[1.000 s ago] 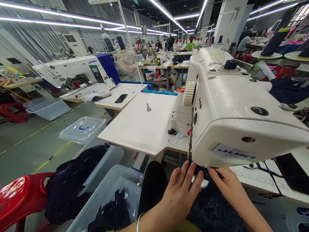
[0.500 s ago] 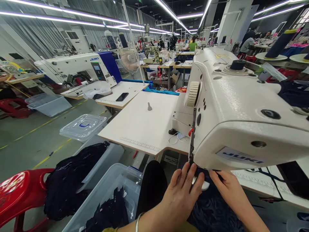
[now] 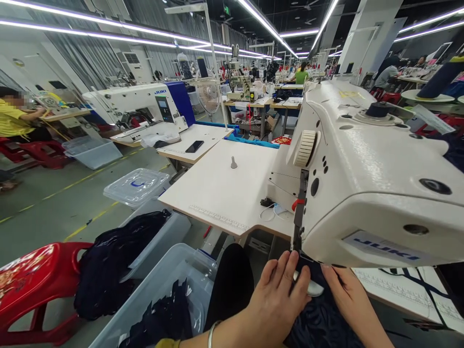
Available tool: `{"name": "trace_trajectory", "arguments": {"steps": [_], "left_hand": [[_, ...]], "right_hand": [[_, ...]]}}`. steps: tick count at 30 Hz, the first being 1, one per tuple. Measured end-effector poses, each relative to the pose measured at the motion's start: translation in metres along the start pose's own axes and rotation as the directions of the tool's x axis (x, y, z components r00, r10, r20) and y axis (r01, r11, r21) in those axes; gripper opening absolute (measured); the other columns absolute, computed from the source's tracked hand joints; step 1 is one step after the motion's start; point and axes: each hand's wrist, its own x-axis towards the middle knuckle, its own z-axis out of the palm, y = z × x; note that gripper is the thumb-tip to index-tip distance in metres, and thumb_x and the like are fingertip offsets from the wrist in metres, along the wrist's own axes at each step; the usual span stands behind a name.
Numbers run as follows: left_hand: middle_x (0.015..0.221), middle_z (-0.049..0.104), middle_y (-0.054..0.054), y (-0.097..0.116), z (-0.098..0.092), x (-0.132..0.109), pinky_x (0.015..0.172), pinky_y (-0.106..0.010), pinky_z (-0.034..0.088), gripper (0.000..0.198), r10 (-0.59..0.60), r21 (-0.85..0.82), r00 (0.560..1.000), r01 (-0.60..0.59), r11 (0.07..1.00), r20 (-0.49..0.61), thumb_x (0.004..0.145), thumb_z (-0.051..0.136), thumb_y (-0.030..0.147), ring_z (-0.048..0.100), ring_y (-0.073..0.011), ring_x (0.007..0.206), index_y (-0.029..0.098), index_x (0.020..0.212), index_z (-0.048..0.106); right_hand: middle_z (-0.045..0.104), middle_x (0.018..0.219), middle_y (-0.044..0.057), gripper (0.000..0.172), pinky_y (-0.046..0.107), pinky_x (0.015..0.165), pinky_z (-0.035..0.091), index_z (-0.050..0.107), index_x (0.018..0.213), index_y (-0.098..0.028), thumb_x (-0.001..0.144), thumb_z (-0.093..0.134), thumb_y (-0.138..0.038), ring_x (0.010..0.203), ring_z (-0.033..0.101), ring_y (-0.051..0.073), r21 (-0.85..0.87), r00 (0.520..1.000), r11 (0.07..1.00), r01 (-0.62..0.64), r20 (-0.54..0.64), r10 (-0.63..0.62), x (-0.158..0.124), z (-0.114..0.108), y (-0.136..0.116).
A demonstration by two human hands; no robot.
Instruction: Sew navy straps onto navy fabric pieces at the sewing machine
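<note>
A piece of navy patterned fabric [image 3: 319, 321] hangs over the front of the white sewing machine [image 3: 377, 169], its upper edge running under the machine head. My left hand [image 3: 275, 297] lies on the fabric's left side with the fingers stretched out and apart, fingertips close to the machine's needle area. Near its thumb a white rounded part [image 3: 314, 289] shows against the fabric. On the other side, my right hand [image 3: 346, 295] pinches the fabric between thumb and fingers just below the head. The machine head hides the stitching spot.
Left of the machine extends a white table [image 3: 221, 183] with a printed ruler edge. Clear bins [image 3: 145, 299] of dark fabric stand low at the left, beside a red stool [image 3: 39, 285]. A phone [image 3: 195, 146] lies on the neighbouring table. A person in yellow [image 3: 12, 118] sits far left.
The view has turned slightly left, so the machine and both hands appear farther right and lower. A person in yellow has come into view. Both hands keep nearly the same place on the fabric.
</note>
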Motion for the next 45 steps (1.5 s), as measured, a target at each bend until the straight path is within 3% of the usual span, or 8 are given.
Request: {"name": "trace_trajectory", "arguments": {"steps": [5, 17, 25, 28, 31, 36, 39, 45], "left_hand": [[0.146, 0.047, -0.012, 0.001, -0.002, 0.001, 0.113, -0.038, 0.018, 0.041, 0.007, 0.009, 1.000, -0.006, 1.000, -0.019, 0.098, 0.054, 0.038, 0.040, -0.0242, 0.137, 0.018, 0.134, 0.055], [0.144, 0.050, -0.009, 0.003, 0.000, 0.003, 0.110, -0.037, 0.023, 0.042, 0.024, 0.023, 0.999, -0.023, 0.999, -0.026, 0.096, 0.056, 0.042, 0.044, -0.0234, 0.133, 0.021, 0.133, 0.055], [0.082, 0.067, 0.000, -0.044, -0.020, -0.004, 0.078, -0.029, 0.039, 0.021, -0.100, -0.181, 0.949, 0.046, 0.982, -0.300, 0.098, 0.043, 0.013, 0.063, -0.0122, 0.081, 0.021, 0.088, 0.059], [0.085, 0.066, -0.004, -0.076, -0.023, -0.012, 0.080, -0.034, 0.037, 0.019, -0.232, -0.096, 0.912, 0.212, 0.973, -0.338, 0.094, 0.044, 0.006, 0.062, -0.0163, 0.083, 0.019, 0.090, 0.058], [0.095, 0.067, -0.008, -0.088, -0.022, -0.013, 0.085, -0.037, 0.037, 0.020, -0.290, -0.021, 0.905, 0.298, 0.954, -0.311, 0.092, 0.045, 0.003, 0.062, -0.0199, 0.091, 0.016, 0.095, 0.060], [0.136, 0.056, -0.009, -0.055, -0.016, -0.005, 0.107, -0.035, 0.033, 0.036, 0.233, 0.041, 0.965, -0.230, 0.972, -0.122, 0.095, 0.038, 0.006, 0.047, -0.0183, 0.128, 0.017, 0.123, 0.058], [0.151, 0.041, -0.005, -0.030, -0.013, 0.001, 0.110, -0.036, 0.030, 0.036, 0.444, 0.038, 0.896, -0.444, 0.895, -0.003, 0.097, 0.048, 0.017, 0.040, -0.0214, 0.136, 0.021, 0.132, 0.056], [0.155, 0.033, -0.005, -0.019, -0.016, 0.006, 0.093, -0.034, 0.038, 0.038, 0.361, -0.074, 0.931, -0.357, 0.931, 0.056, 0.098, 0.043, 0.022, 0.039, -0.0248, 0.136, 0.020, 0.133, 0.056]], "right_hand": [[0.070, 0.094, 0.009, 0.034, 0.032, 0.082, 0.056, 0.061, 0.106, -0.022, 0.090, 0.054, -0.052, 0.101, 0.065, 0.026, 0.135, 0.986, 0.991, 0.002, -0.167, 0.021, -0.009, 0.007, 0.010], [0.076, 0.100, 0.007, 0.033, 0.029, 0.077, 0.059, 0.071, 0.099, -0.025, 0.087, 0.058, -0.053, 0.094, 0.072, 0.028, -0.070, 1.000, 0.997, -0.017, 0.025, 0.019, -0.039, -0.005, 0.070], [0.072, 0.089, 0.005, 0.027, 0.026, 0.072, 0.057, 0.068, 0.088, -0.026, 0.088, 0.057, -0.051, 0.087, 0.070, 0.024, 0.113, 0.972, 0.993, -0.046, 0.236, 0.018, -0.047, -0.066, -0.014], [0.069, 0.082, 0.003, 0.026, 0.025, 0.065, 0.055, 0.066, 0.091, -0.026, 0.092, 0.053, -0.049, 0.077, 0.068, 0.021, 0.011, 0.995, 1.000, 0.018, 0.095, -0.019, -0.032, -0.049, -0.045], [0.069, 0.083, 0.006, 0.027, 0.030, 0.067, 0.052, 0.066, 0.090, -0.022, 0.098, 0.048, -0.041, 0.076, 0.066, 0.022, -0.265, 0.930, 0.905, 0.333, -0.068, -0.362, -0.019, -0.015, -0.066], [0.063, 0.068, 0.006, 0.029, 0.035, 0.061, 0.045, 0.062, 0.079, -0.018, 0.100, 0.043, -0.026, 0.063, 0.060, 0.024, -0.689, 0.774, 0.615, 0.384, -0.124, -0.621, -0.014, 0.016, -0.081], [0.065, 0.071, 0.006, 0.028, 0.035, 0.061, 0.046, 0.058, 0.081, -0.021, 0.100, 0.043, -0.036, 0.066, 0.063, 0.025, -0.637, 0.843, 0.709, 0.302, -0.169, -0.511, -0.016, 0.012, -0.077], [0.062, 0.082, 0.002, 0.023, 0.026, 0.068, 0.051, 0.047, 0.101, -0.025, 0.099, 0.038, -0.045, 0.081, 0.065, 0.019, 0.006, 0.998, 1.000, 0.026, -0.050, -0.026, -0.017, -0.003, -0.058]]}}
